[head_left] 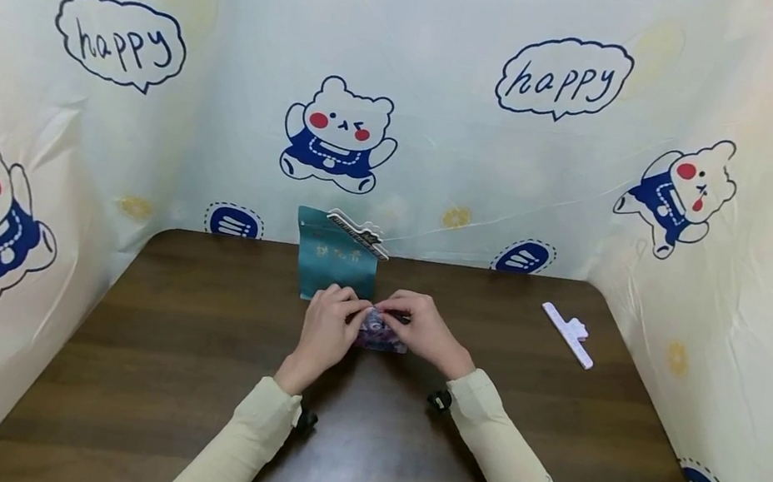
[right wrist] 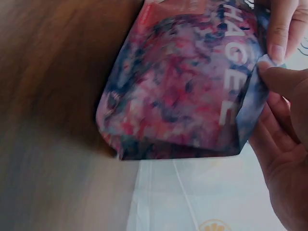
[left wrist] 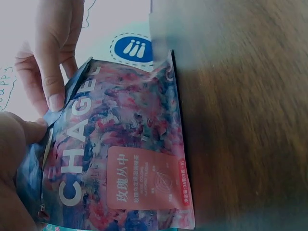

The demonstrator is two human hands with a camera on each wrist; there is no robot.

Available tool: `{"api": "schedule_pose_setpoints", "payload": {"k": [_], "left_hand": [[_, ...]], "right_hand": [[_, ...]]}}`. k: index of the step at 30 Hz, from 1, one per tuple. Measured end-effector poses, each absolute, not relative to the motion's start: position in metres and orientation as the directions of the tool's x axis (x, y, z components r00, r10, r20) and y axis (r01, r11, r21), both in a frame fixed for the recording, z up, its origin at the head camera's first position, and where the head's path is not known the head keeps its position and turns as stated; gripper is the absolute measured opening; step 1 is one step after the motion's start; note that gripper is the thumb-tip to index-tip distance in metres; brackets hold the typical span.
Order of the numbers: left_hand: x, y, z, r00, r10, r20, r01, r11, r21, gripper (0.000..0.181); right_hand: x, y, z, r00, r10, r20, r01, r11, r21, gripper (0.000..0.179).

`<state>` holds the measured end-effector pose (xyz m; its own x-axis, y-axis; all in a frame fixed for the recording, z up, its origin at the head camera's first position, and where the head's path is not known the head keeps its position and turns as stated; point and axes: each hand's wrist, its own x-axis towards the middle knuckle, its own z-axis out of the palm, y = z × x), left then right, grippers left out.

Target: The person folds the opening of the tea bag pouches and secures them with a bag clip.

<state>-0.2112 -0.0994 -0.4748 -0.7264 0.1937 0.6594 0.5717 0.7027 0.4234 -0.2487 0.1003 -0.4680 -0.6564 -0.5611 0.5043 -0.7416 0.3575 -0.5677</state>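
Pouch of boxy pink-and-blue film [left wrist: 118,122] is pinched by left hand [head_left: 330,323] and right hand [head_left: 427,332], likely keeping its top folded

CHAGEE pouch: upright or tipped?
Upright: the pouch stands base-down on the table, its top edge pinched by the left hand and right hand.

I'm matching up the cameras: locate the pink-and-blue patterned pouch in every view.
Head: the pouch is small, just below centre.
Left wrist: pouch large, left to centre.
Right wrist: pouch large, upper centre.
Shared landmark: brown tabletop, right of it from left wrist, left from right.
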Motion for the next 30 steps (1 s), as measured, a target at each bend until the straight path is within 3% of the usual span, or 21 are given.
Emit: {"api": "schedule_pose_setpoints", "payload": {"k": [16,30], "left_hand": [[-0.207,-0.1,-0.474,-0.752,0.205,0.626,0.559,0.702,0.442,0.012],[-0.211,-0.098,-0.475,-0.765,0.189,0.616,0.55,0.689,0.471,0.012]], "right_hand": [[-0.248,0.101,-0.47,-0.594,-0.58,0.558,-0.794,0.312,-0.521,0.014],[-0.246,0.112,-0.47,-0.681,-0.574,0.455,-0.719,0.409,-0.562,0.013]]}}
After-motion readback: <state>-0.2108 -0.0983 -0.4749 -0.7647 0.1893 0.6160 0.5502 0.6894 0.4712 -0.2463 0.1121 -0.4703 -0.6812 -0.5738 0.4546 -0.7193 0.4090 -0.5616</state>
